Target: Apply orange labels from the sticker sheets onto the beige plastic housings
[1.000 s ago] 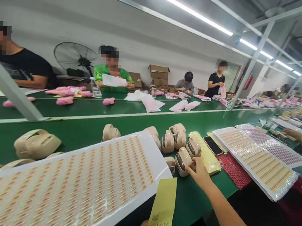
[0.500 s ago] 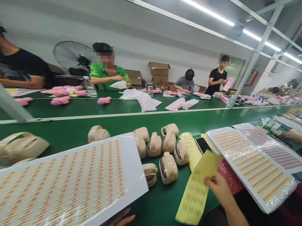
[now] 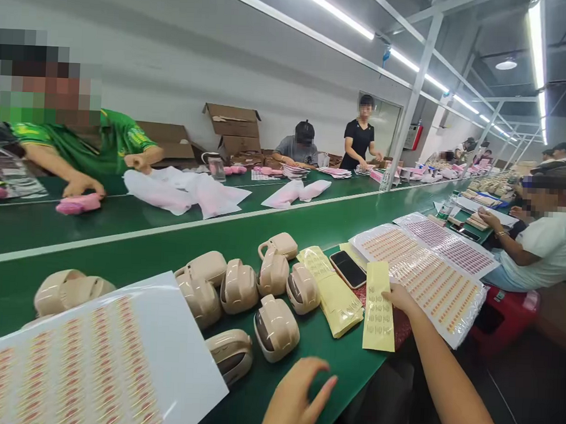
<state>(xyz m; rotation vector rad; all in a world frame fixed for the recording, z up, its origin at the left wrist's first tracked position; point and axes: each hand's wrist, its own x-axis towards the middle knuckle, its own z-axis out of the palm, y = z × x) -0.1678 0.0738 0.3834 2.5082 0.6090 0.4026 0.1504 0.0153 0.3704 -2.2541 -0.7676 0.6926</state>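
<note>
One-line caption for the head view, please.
Right hand lays a yellow sheet beside a phone; left hand hovers.

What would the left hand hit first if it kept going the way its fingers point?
Probably the nearest beige case: the left hand hovers open just short of it, fingers aimed up-right over the green belt. Depth is uncertain.

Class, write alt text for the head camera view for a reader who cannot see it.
The right hand lays a yellow label strip on the green table beside a phone and sticker sheets. The left hand hovers open near beige plastic casings.
</note>
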